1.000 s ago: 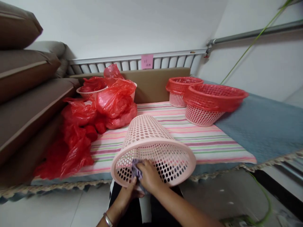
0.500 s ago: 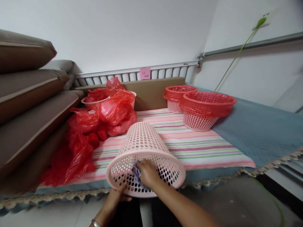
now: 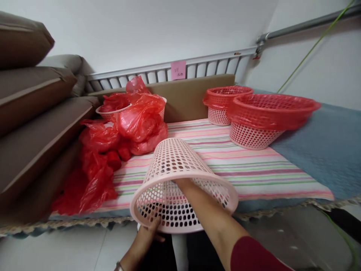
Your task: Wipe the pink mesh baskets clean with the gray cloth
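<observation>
A pale pink perforated plastic wastebasket [image 3: 175, 156] lies on its side at the front edge of the striped cloth, its wide mouth facing me. At the lower left of its rim, my left hand [image 3: 150, 230] is closed on the edge, thumb inside and fingers below. My right forearm reaches deep into the basket. Through the upper wall's holes, only bits of my right hand [image 3: 178, 165] show. The greyish-purple cloth it gripped half a second ago is hidden from view.
Two pink baskets with red bag liners, one smaller [image 3: 220, 114] and one larger [image 3: 251, 135], stand at right on the striped cloth [image 3: 254, 173]. Crumpled red plastic bags [image 3: 141, 124] heap at left beside stacked brown cushions [image 3: 42, 124]. A radiator [image 3: 203, 67] runs behind.
My right hand has pushed from the basket's mouth deep inside, taking the cloth out of sight. My left hand keeps its hold on the rim. The view has shifted slightly.
</observation>
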`<state>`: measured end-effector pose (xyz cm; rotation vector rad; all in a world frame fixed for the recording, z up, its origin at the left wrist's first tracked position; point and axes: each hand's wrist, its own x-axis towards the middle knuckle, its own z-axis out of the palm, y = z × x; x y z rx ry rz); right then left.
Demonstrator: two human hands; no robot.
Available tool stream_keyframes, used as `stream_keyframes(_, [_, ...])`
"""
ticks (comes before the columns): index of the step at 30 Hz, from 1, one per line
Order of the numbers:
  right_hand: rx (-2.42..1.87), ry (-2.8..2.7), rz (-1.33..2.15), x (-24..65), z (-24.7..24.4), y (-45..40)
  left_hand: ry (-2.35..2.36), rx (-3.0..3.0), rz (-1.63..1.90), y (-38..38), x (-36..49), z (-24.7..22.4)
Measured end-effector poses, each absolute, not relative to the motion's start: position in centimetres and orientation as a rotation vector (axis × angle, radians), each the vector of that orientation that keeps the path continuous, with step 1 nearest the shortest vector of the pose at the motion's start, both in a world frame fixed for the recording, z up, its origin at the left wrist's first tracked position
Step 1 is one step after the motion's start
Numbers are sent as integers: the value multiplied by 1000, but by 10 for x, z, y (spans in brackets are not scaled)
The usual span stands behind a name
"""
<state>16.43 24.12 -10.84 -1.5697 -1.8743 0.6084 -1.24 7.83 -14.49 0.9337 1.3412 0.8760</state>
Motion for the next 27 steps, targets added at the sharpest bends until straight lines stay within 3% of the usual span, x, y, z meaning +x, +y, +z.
stream_keyframes(6, [-1526,-2146,388,152,-108,195,1385,897,886,78,-11,-143])
stream_keyframes(15, [-1371,-2322,432,160,-128,62,1246,1064,971,78,-15,-117])
stream_keyframes(22, [-1644,-1758,465,140,-130,116,1251,1024,874,80,-14,-127])
stream_keyframes(27, [-1571,-1855,409,125,-123,176,1232,953,790,82,-19,-138])
